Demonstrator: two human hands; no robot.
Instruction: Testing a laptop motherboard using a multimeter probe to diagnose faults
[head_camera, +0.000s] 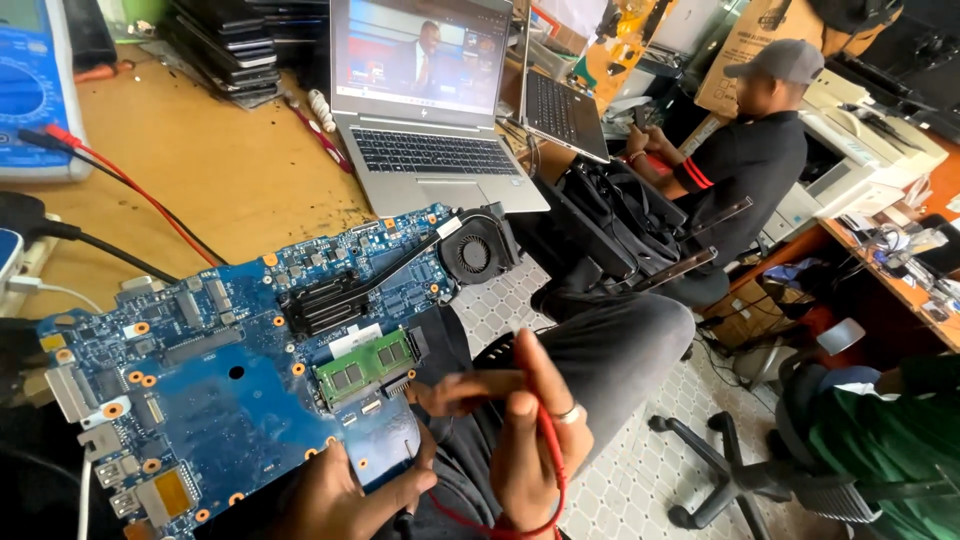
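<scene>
Here the right hand (535, 430) is closed around a red probe lead (548, 440), its tip at the green memory module (365, 365) just left of the fingers. The left hand (345, 490) grips the near edge of the blue laptop motherboard (220, 380) from below. Beyond the hands: cooling fan (475, 250), open laptop (425, 100), multimeter (35, 90) on the counter (220, 170). A seated person (740, 160) lies well off right.

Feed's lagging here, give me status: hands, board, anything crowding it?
Left hand grips blue motherboard at its near edge. Right hand pinches red probe, tip beside green memory module. Open laptop sits behind the board.
</scene>
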